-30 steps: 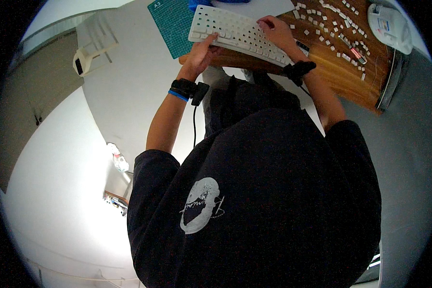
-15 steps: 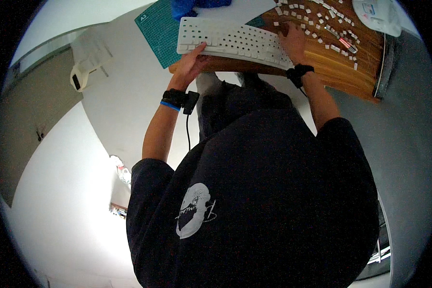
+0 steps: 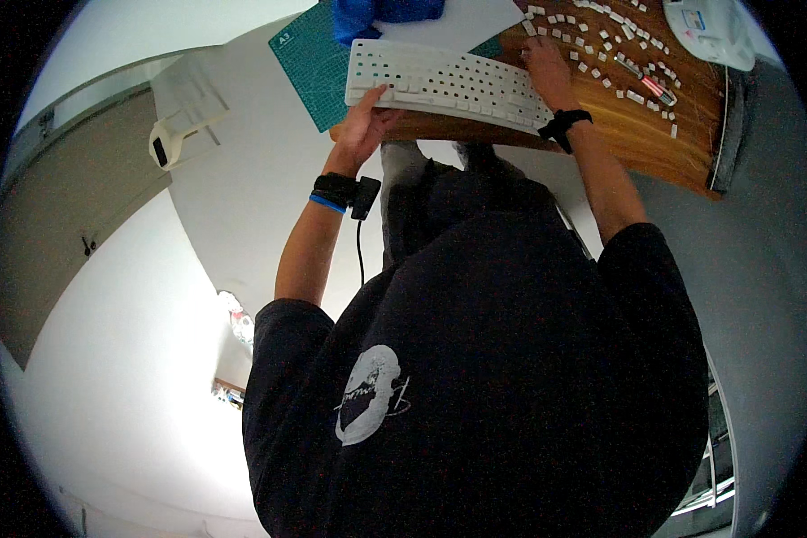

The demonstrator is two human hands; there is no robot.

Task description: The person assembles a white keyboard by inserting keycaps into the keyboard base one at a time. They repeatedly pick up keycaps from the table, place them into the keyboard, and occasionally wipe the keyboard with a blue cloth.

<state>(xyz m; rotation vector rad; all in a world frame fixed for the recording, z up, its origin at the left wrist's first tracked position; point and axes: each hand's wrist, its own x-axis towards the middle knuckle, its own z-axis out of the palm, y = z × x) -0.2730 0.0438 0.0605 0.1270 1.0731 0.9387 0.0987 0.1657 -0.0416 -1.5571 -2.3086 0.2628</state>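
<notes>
A white keyboard (image 3: 453,82), many of its key positions bare and showing dark spots, lies along the near edge of the table. My left hand (image 3: 367,127) grips its near left corner, thumb on top and the other fingers lower at the edge. Just past the keyboard's right end is my right hand (image 3: 549,73), fingers bent down together at the tabletop. Whatever its fingertips hold is hidden. Loose white keycaps (image 3: 583,67) are scattered to the right of that hand, and a red-and-silver tool (image 3: 656,90) lies among them.
Under the keyboard's left part is a green cutting mat (image 3: 309,67). A blue cloth (image 3: 381,16) and a white sheet (image 3: 484,25) lie behind it. A whitish translucent bag (image 3: 713,36) sits at the wooden table's (image 3: 636,148) far right. A pale chair (image 3: 165,145) stands leftward.
The whole view has shifted slightly right and down. My right hand has moved a little left and away, over a spot where a keycap showed before. My left hand keeps its hold.
</notes>
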